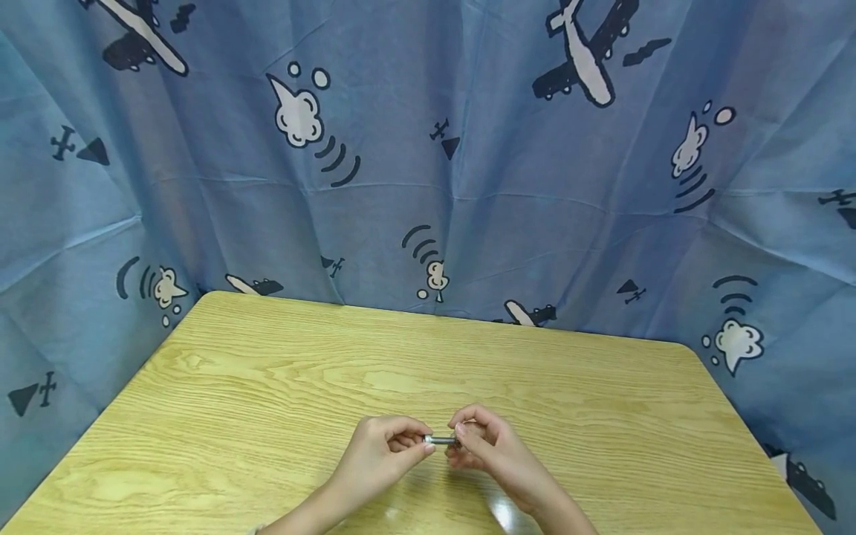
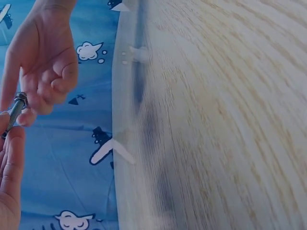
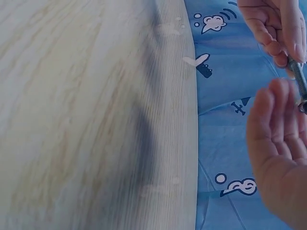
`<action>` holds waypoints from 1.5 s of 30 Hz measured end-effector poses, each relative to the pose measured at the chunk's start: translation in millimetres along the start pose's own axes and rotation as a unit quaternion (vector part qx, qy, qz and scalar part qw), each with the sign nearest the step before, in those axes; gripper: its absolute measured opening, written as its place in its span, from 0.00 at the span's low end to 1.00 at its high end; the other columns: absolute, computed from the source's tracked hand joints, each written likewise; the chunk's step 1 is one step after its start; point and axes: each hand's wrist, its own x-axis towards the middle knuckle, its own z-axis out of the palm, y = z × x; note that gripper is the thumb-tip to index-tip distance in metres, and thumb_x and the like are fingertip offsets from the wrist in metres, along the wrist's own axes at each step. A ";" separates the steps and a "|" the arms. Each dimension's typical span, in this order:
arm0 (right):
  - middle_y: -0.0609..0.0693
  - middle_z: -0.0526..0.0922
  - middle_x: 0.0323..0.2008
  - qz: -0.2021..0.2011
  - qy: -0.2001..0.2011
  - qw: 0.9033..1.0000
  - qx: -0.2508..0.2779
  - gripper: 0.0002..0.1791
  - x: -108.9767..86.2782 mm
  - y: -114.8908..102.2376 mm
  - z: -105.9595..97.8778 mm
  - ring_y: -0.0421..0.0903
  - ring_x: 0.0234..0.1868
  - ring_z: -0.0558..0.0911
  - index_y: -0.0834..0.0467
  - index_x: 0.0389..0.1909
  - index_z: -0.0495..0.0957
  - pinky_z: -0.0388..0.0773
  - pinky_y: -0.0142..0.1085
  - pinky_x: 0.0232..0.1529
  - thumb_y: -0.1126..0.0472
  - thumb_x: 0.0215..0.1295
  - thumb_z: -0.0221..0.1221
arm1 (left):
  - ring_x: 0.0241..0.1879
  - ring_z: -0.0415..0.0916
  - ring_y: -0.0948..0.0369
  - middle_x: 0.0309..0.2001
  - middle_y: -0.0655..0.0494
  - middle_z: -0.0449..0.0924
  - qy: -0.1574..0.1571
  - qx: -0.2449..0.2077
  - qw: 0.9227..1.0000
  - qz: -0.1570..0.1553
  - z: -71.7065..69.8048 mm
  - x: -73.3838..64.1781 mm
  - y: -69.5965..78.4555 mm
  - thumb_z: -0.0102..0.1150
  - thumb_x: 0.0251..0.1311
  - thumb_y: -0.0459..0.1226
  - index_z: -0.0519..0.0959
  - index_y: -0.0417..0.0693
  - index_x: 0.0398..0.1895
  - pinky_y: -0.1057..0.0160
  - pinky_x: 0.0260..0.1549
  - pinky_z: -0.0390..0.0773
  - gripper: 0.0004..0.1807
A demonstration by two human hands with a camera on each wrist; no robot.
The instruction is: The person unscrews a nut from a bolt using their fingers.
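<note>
A small metal bolt [image 1: 441, 440] with a threaded shank is held level above the table, between the two hands. My left hand [image 1: 381, 451] pinches its left end between thumb and index finger; a bright silver ring shows there. At the other end, my right hand [image 1: 491, 446] has its thumb and fingertips round a wider hexagonal piece, nut or head, I cannot tell which. The left wrist view shows this piece on the bolt [image 2: 15, 114] beside the right hand's fingers [image 2: 48, 84]. In the right wrist view, the bolt [image 3: 299, 79] runs from the left hand [image 3: 273, 28] down to the right palm.
A wood-grain table [image 1: 267, 386] with rounded far corners lies beneath the hands. Behind it and at both sides hangs a blue curtain [image 1: 401, 148] printed with planes and clouds. Light glints off the tabletop near the right forearm [image 1: 562, 513].
</note>
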 end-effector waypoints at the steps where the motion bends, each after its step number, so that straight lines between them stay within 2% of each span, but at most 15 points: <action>1: 0.48 0.79 0.29 0.004 -0.001 1.000 -0.001 0.08 0.2 0.1 0.3 0.41 0.31 0.80 0.61 0.43 0.69 0.81 0.37 0.38 0.59 0.71 0.49 | 0.25 0.78 0.68 0.28 0.54 0.83 0.000 0.002 1.000 0.002 0.2 -0.2 -0.3 0.66 0.53 0.33 0.82 0.37 0.33 0.69 0.25 0.81 0.07; 4: 0.46 0.79 0.26 0.002 -0.007 1.000 0.002 0.06 -0.1 0.6 0.5 0.39 0.29 0.79 0.60 0.41 0.69 0.80 0.34 0.35 0.60 0.71 0.49 | 0.26 0.78 0.68 0.28 0.54 0.83 -0.002 0.004 1.000 0.004 0.5 -0.6 -0.8 0.66 0.53 0.33 0.82 0.37 0.33 0.69 0.25 0.81 0.07; 6: 0.46 0.78 0.28 -0.007 -0.009 1.000 0.004 0.03 -0.9 1.1 -0.1 0.39 0.30 0.79 0.58 0.40 0.70 0.80 0.35 0.38 0.63 0.69 0.52 | 0.26 0.78 0.68 0.28 0.54 0.83 -0.003 0.003 1.000 0.002 0.2 -0.7 -0.7 0.66 0.53 0.34 0.82 0.37 0.33 0.68 0.25 0.81 0.07; 10: 0.48 0.77 0.33 -0.015 0.002 1.000 0.000 0.07 -1.3 0.2 -0.6 0.41 0.35 0.80 0.59 0.42 0.69 0.80 0.39 0.43 0.66 0.65 0.55 | 0.26 0.78 0.68 0.29 0.54 0.83 -0.003 0.001 1.000 -0.003 -0.5 -0.7 0.0 0.66 0.54 0.34 0.82 0.38 0.33 0.69 0.25 0.81 0.08; 14: 0.48 0.79 0.31 0.009 0.019 1.000 -0.012 0.07 0.0 -2.3 0.5 0.41 0.34 0.81 0.59 0.42 0.69 0.81 0.40 0.41 0.60 0.69 0.53 | 0.26 0.78 0.68 0.28 0.54 0.83 -0.001 0.004 1.000 -0.001 -0.1 -0.1 0.1 0.66 0.54 0.34 0.82 0.38 0.33 0.69 0.25 0.80 0.07; 18: 0.47 0.78 0.25 0.024 0.020 0.999 -0.015 0.08 0.3 -3.0 1.1 0.39 0.28 0.78 0.59 0.39 0.70 0.80 0.35 0.34 0.57 0.70 0.50 | 0.26 0.78 0.68 0.28 0.54 0.83 -0.002 0.003 1.000 0.000 0.7 0.3 0.5 0.66 0.53 0.34 0.83 0.38 0.33 0.69 0.25 0.80 0.07; 22: 0.47 0.76 0.29 0.007 0.016 1.000 -0.010 0.05 -0.3 -2.1 -0.2 0.39 0.30 0.78 0.60 0.39 0.69 0.81 0.36 0.37 0.63 0.67 0.54 | 0.26 0.78 0.68 0.28 0.54 0.83 -0.002 0.003 1.000 -0.006 0.2 0.0 1.4 0.66 0.53 0.34 0.82 0.38 0.33 0.70 0.25 0.80 0.07; 26: 0.49 0.76 0.34 -0.006 0.019 1.000 -0.007 0.08 -0.6 -1.9 -1.0 0.41 0.35 0.80 0.62 0.42 0.69 0.81 0.41 0.43 0.65 0.65 0.55 | 0.26 0.77 0.68 0.28 0.55 0.83 -0.002 0.006 1.000 -0.009 -0.5 -0.1 1.7 0.66 0.53 0.33 0.82 0.38 0.33 0.70 0.25 0.80 0.07; 31: 0.46 0.77 0.29 0.004 0.001 1.000 -0.003 0.05 -0.5 -2.3 -0.1 0.39 0.30 0.79 0.58 0.40 0.70 0.81 0.34 0.36 0.60 0.70 0.51 | 0.26 0.77 0.69 0.28 0.54 0.83 -0.003 0.011 1.000 -0.001 0.0 0.3 2.1 0.66 0.53 0.33 0.82 0.38 0.33 0.70 0.25 0.80 0.07; 34: 0.46 0.77 0.26 -0.002 -0.015 1.000 -0.002 0.03 -0.5 -1.7 0.1 0.37 0.28 0.77 0.57 0.38 0.71 0.79 0.30 0.31 0.61 0.70 0.51 | 0.26 0.77 0.69 0.28 0.54 0.83 -0.004 0.008 1.000 0.002 0.3 0.5 2.7 0.66 0.53 0.33 0.82 0.37 0.33 0.70 0.25 0.80 0.07; 37: 0.45 0.77 0.27 -0.015 -0.020 1.000 0.001 0.01 -0.9 -0.6 -0.6 0.38 0.29 0.77 0.57 0.38 0.71 0.79 0.30 0.33 0.65 0.68 0.53 | 0.26 0.78 0.68 0.28 0.54 0.83 -0.004 0.003 1.000 0.003 0.5 0.7 2.7 0.66 0.53 0.33 0.82 0.37 0.33 0.70 0.24 0.80 0.07; 45: 0.46 0.78 0.31 -0.034 -0.015 0.999 0.014 0.07 -2.8 0.7 -2.8 0.39 0.32 0.80 0.59 0.38 0.70 0.81 0.36 0.39 0.69 0.62 0.57 | 0.26 0.78 0.68 0.28 0.55 0.82 -0.001 0.001 1.000 -0.006 -0.1 -0.2 2.2 0.66 0.53 0.34 0.83 0.38 0.33 0.70 0.25 0.80 0.07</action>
